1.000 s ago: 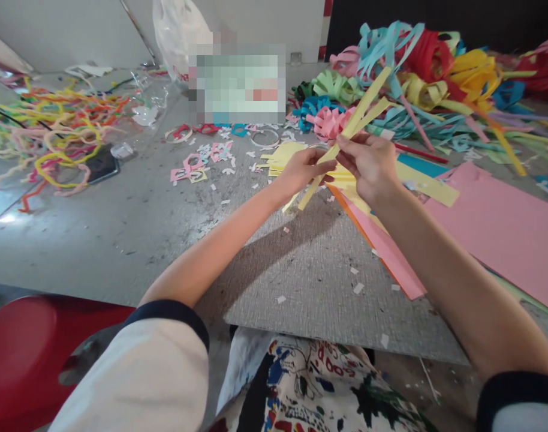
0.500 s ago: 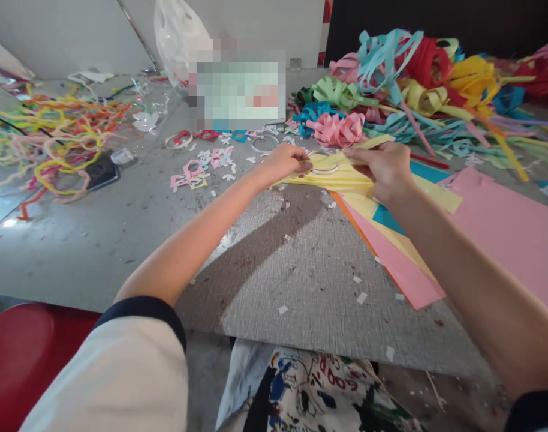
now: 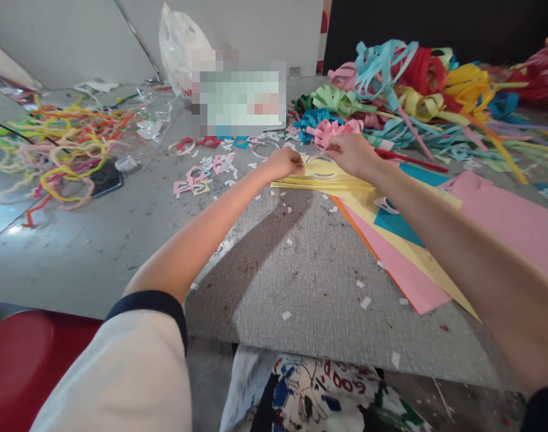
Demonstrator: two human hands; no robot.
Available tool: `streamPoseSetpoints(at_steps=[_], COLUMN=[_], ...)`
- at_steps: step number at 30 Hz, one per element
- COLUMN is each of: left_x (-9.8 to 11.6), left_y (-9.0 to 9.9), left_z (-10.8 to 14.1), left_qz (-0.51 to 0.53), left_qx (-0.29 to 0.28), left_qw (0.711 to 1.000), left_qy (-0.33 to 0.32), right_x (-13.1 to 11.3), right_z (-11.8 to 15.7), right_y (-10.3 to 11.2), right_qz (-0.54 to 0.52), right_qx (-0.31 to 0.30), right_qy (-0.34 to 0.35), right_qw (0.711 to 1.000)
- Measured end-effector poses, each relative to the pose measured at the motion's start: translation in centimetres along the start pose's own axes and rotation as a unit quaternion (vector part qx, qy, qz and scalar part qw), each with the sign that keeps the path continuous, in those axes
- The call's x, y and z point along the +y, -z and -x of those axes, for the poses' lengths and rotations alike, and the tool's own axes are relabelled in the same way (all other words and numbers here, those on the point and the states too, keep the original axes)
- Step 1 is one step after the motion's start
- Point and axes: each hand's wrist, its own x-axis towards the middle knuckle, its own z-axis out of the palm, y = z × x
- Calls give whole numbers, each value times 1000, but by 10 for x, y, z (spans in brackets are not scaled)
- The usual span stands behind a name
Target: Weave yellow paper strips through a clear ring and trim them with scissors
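In the head view, the person is reaching both arms forward over a gray table (image 3: pixel 256 264). The left hand (image 3: pixel 283 163) is bending its fingers inward at the left part of the yellow paper strips (image 3: pixel 332 183); how far they are closing, and whether they are pinching a strip, cannot be told. The right hand (image 3: pixel 350 153) is curving its fingers downward just beyond the strips, its fingertips too blurred to show their opening or any hold. A ring-shaped roll (image 3: pixel 321 176) is lying between the hands, by the yellow strips. Pink paper (image 3: pixel 402 270) and blue paper (image 3: pixel 397 227) are lying beneath the right forearm or near it. Curled paper bundles (image 3: pixel 386 72) are heaping up at the far right, while fuzzy colored stems (image 3: pixel 71 135) are tangling at the left.
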Motion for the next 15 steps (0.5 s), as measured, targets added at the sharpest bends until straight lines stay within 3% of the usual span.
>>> streamPoseSetpoints(at_steps=[3,7,12,15], left_x=[1,12,16,12], left_y=[2,1,-2,-3], left_z=[1,7,9,7], left_qz=[-94,-224,-260,-265], left_qx=[-39,-123,-138,-136], left_qw=[995,965,954,954], left_qy=[9,50,56,40], right_x=[-2,-11,-16,-10], right_z=[-15,-27,-31,-28], right_y=[-18,-34,-40,-36], right_qz=[58,99,134,161], right_qx=[-42,-97,-115,-78], right_qy=[22,18,6,15], right_qw=[997,990,984,984])
